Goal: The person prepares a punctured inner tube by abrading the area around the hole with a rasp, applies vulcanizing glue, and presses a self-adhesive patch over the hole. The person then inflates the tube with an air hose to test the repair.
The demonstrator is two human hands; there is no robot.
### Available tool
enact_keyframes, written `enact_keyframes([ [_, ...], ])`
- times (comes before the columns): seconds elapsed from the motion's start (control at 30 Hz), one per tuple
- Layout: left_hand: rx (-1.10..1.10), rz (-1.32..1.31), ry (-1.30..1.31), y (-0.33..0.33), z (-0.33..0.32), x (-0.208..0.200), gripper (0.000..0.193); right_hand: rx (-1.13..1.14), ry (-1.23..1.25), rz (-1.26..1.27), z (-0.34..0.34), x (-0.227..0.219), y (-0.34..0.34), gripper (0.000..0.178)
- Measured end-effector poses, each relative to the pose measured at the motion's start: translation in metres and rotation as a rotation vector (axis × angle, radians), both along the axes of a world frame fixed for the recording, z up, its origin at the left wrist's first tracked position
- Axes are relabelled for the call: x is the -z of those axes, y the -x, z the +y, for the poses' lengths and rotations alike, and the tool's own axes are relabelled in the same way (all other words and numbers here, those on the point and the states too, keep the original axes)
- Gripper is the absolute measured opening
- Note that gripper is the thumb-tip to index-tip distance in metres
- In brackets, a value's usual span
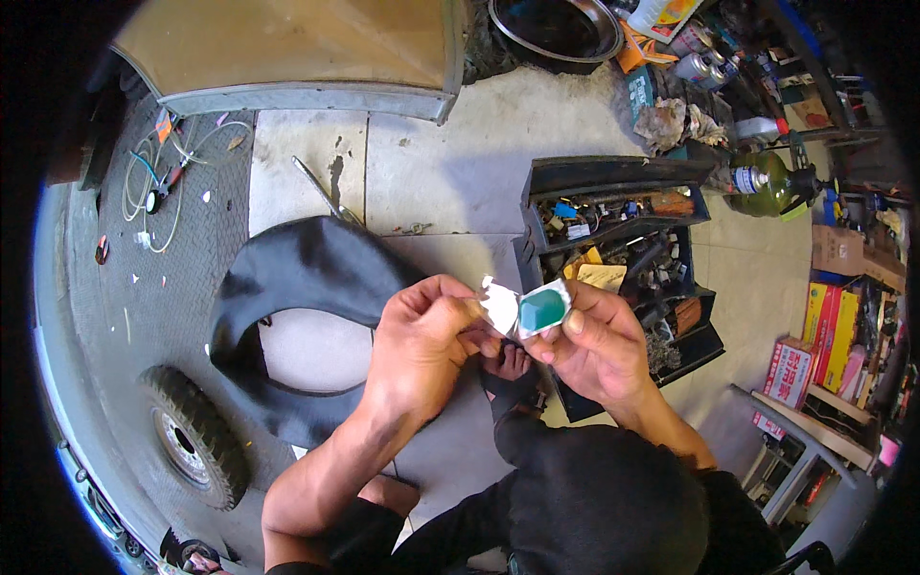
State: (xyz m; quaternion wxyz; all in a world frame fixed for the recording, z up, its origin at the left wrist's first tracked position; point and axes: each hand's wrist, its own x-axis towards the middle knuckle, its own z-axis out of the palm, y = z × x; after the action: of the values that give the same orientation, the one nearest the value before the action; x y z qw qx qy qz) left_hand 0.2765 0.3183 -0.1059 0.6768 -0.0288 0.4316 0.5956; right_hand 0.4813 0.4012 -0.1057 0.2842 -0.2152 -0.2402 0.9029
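Both hands pinch a green patch, face up, long axis left-right: left hand peeling backing, right hand gripping edge; open floor beyond.

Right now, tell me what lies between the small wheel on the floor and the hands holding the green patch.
In the head view, the black inner tube lies between the small wheel and the left hand, which holds the green patch with the right hand.

Pale concrete floor in bright daylight, dark ribbed mat at left, open black toolbox nearby, cluttered shelves along the right, small wheel lower left.
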Motion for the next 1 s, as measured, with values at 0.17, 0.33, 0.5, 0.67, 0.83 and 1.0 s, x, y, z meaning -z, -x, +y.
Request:
enact_keyframes([
  [0.17, -0.02, 0.212, 0.049, 0.063, 0.001, 0.045, 0.018, 0.185, -0.173, -0.167, 0.015, -0.007, -0.015, 0.034],
  [0.33, -0.104, 1.734, 0.107, 0.258, -0.029, 0.109, 0.021, 0.106, -0.327, -0.193, 0.03, -0.012, -0.018, 0.034],
  [0.5, 0.141, 1.802, 0.919, 0.382, -0.099, 0.152, 0.055, 0.11, -0.248, -0.254, 0.023, -0.006, -0.003, 0.03],
  [0.67, -0.471, 0.744, 0.253, 0.256, -0.079, 0.138, 0.038, 0.016, -0.205, -0.199, 0.012, 0.001, 0.007, 0.03],
  [0.83, 0.08, 0.276, -0.159, 0.073, -0.036, 0.057, 0.027, -0.1, -0.046, -0.1, 0.005, 0.001, 0.013, 0.031],
  [1.0, 0.165, 0.007, -0.097, 0.025, -0.022, 0.004, 0.031, -0.165, -0.048, -0.117, -0.002, -0.008, 0.023, 0.027],
])
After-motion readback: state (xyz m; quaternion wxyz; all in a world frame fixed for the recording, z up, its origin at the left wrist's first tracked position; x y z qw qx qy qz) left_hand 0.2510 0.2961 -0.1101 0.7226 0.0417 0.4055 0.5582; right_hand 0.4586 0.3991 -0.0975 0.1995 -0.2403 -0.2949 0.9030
